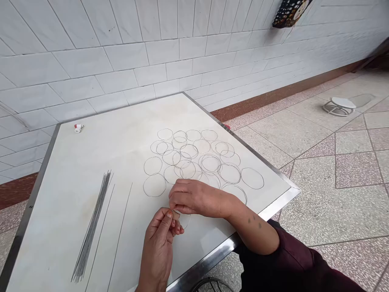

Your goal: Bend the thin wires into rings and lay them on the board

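Observation:
My left hand [161, 239] is closed near the table's front edge, its thumb and forefinger pinching a thin wire [190, 222] that curves out to the right. A small tan piece [175, 215] shows at these fingertips; I cannot tell whether it is wrapped round a finger. Just above, my right hand [194, 197] is closed, its fingertips meeting the left ones at the wire; its own grip is partly hidden. Beyond the hands many wire rings [154, 185] lie flat, several overlapping. To the left rests a bundle of straight wires [92, 227], with two single wires [120, 233] beside it.
The white table [121, 142] has a metal edge [209, 261] and stands by a tiled wall [121, 61]. A small red-and-white object [78, 128] sits at its far left corner. A low white stool [343, 103] is on the floor at right; a patterned bag [290, 14] hangs above.

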Tool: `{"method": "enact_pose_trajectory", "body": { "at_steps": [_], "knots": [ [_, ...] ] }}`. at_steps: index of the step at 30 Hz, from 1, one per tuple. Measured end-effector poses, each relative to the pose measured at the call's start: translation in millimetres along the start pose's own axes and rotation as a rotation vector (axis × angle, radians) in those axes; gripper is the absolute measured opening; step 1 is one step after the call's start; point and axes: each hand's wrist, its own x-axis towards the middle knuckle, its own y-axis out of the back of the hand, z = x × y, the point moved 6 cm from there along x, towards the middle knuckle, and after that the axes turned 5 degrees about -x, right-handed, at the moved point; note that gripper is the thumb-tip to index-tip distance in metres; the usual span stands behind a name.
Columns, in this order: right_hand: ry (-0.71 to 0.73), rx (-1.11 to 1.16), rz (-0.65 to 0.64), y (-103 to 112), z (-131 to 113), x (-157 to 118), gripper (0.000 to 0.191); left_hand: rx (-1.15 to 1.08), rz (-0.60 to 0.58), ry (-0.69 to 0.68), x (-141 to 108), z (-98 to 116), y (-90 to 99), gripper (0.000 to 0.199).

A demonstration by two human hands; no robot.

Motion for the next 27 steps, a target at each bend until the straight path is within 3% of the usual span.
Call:
{"method": "enact_pose_trajectory", "body": {
  "at_steps": [8,14,20,27],
  "knots": [
    [0.04,0.068,-0.003,2,-6,0,0.02,0.037,0.004,-0.008,-1,-2,4.7,0.018],
    [0.029,0.016,0.068,0,0,-2,0.016,-0.063,-0.009,-0.035,-2,4,-2.9,0.031],
    [-0.033,-0.002,0.154,-6,11,-4,0.014,-0.095,-0.011,-0.033,-4,4,-2.0,0.026],
    [-0.037,0.024,0.17,-9,10,-3,0.014,-0.14,0.028,-0.015,-3,2,0.9,0.026]
  ]
}}
